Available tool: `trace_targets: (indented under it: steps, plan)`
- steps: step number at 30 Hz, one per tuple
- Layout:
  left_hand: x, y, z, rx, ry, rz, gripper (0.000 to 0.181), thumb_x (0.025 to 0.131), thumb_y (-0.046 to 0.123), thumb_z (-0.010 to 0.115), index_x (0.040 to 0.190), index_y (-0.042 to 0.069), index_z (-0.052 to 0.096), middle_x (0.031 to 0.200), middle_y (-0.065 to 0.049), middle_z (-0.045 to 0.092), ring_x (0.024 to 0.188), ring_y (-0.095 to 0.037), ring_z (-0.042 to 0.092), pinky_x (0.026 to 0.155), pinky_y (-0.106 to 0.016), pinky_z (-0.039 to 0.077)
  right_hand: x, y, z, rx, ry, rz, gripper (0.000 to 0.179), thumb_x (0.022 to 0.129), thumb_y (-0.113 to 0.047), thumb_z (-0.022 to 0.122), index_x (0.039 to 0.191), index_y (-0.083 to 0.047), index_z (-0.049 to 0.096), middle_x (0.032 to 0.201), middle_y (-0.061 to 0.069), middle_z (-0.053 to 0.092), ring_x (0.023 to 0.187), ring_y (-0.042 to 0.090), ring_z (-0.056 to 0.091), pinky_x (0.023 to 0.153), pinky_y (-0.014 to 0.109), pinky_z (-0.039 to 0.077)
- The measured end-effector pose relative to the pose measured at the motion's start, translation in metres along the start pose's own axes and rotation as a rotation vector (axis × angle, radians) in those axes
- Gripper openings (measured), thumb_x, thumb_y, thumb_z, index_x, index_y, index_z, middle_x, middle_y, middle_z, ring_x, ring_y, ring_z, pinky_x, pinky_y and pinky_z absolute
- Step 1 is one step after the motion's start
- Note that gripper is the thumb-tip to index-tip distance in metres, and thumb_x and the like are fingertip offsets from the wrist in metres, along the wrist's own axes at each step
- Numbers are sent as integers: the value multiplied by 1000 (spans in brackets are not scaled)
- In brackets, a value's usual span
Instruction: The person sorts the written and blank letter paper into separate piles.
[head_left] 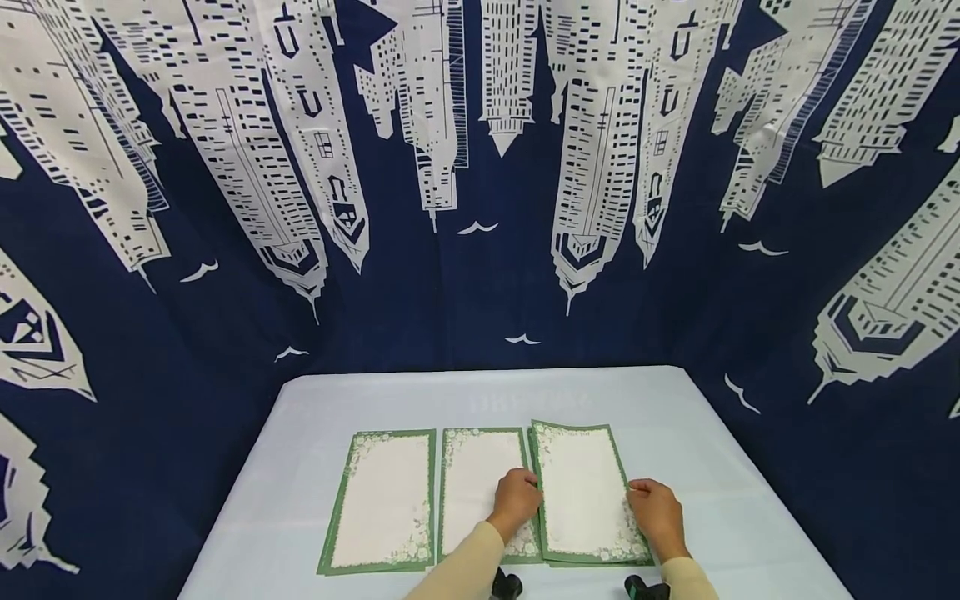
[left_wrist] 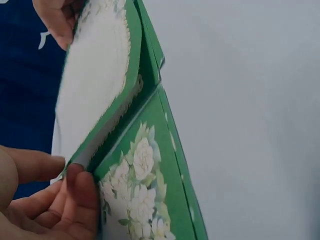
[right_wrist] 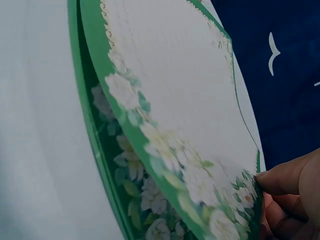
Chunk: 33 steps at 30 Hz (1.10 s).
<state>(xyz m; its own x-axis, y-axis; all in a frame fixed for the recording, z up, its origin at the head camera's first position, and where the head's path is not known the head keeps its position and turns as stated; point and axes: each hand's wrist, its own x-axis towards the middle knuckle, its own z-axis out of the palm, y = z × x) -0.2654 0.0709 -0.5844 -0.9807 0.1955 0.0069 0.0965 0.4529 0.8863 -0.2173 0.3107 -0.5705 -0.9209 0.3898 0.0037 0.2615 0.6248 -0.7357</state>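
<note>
A sheet of paper point(head_left: 581, 492) with a green border and white flowers is over the right-hand stack. My left hand point(head_left: 517, 500) pinches its left edge between thumb and fingers. At the opposite edge, my right hand point(head_left: 658, 512) grips the sheet low down, thumb on top. In the right wrist view the sheet point(right_wrist: 185, 100) bows up, with a gap above the matching sheets point(right_wrist: 125, 155) beneath it. The left wrist view shows the left fingertips point(left_wrist: 82, 185) at the raised edge, beside the middle stack's flowered corner point(left_wrist: 142, 185).
Left of the hands lies another stack of bordered paper point(head_left: 386, 500). The middle stack point(head_left: 480, 483) is partly covered by my left hand and forearm. All rest on a white-covered table point(head_left: 735, 483). Behind it hangs a navy cloth point(head_left: 435, 308) printed with white buildings.
</note>
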Motion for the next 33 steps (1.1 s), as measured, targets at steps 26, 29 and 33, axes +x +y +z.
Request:
trace_targets:
  steps: [26,29,33]
  plan:
    - [-36,-42,-119,51,168,-115,28,98,9,60,118,-9,66,113,-24,68,106,-41,64,87,-52,54,-38,-73,92,39,-100,-226,24,95,-10,64,112,6,69,97,12,72,91,30,70,77,45,57]
    - [-40,-45,-126,14,140,-141,30,100,9,56,122,-11,64,117,-25,66,108,-42,64,88,-51,54,-40,-81,97,18,-170,-221,28,96,-12,65,115,7,67,101,14,71,95,33,69,80,47,56]
    - [-43,-47,-129,-7,120,-138,31,102,10,53,123,-11,63,118,-26,66,109,-42,63,89,-52,53,-42,-90,101,6,-226,-236,29,97,-14,64,117,7,67,106,19,70,99,37,67,81,49,56]
